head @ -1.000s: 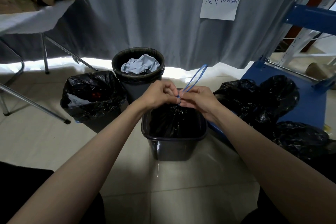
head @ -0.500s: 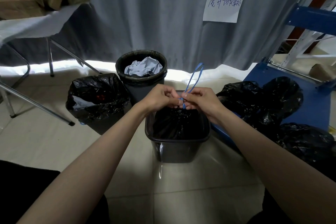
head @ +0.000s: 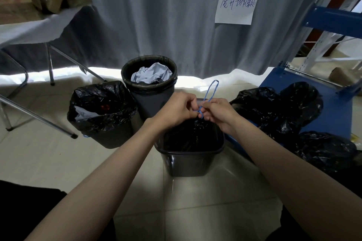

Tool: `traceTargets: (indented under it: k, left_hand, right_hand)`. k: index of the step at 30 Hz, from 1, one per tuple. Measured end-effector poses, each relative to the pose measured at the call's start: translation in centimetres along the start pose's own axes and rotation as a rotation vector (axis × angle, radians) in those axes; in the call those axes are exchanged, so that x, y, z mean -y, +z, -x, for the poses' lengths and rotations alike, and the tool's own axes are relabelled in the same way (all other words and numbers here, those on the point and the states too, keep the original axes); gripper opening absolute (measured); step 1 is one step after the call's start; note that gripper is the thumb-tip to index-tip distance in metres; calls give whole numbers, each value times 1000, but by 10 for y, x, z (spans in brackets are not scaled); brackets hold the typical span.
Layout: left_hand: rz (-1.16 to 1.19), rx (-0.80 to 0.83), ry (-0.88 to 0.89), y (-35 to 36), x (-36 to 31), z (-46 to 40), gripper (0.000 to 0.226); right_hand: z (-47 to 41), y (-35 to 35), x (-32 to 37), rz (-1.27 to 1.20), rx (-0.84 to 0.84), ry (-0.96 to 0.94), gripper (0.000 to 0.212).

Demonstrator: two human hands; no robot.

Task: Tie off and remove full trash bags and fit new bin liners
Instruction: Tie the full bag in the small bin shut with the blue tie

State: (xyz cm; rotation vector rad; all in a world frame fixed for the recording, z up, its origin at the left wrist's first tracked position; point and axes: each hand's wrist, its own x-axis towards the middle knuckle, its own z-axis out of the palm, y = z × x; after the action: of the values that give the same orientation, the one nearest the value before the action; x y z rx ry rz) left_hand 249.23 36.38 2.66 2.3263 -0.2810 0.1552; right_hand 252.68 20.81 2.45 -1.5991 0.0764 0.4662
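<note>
at frame centre your left hand [head: 177,110] and right hand [head: 219,112] are both pinching the blue drawstring [head: 210,92] closed, gathering the black bag [head: 193,135] sitting in the square bin [head: 189,160].

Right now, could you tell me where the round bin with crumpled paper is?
The round bin stands centre-back by the grey curtain, just behind the hands, right of the black-bagged bin.

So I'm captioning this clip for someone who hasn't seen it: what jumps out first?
Dead centre, the left hand and right hand pinch a blue drawstring above the gathered black bag in the square bin. Behind it stands a round bin topped with crumpled paper. Tied black bags pile up at right.
</note>
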Motion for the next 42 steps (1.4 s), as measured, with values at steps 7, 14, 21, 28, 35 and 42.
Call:
traceTargets:
  k: [7, 14, 21, 28, 35, 42]
  left_hand:
    - [-253, -114, 290, 11, -8, 8, 29]
    - [-405, -218, 509, 20, -8, 13, 13]
    - [-375, -195, 562, 15, -15, 15, 27]
    - [-186, -57, 312, 6, -23, 7, 23]
    - [196, 23, -58, -6, -13, 4, 23]
    - [241, -76, -209, -12, 5, 1, 19]
  right_hand:
    - [-5, -3, -3, -78, -38, 68, 8]
    - [-6, -6, 0, -48, -15, 101, 20]
    - [-5, -7, -1, -6, 0, 61, 9]
    - [-2, -4, -1, 64, 18, -75, 20]
    - [5, 5, 7, 165, 49, -158, 13]
    - [12, 3, 11, 283, 209, -245, 27]
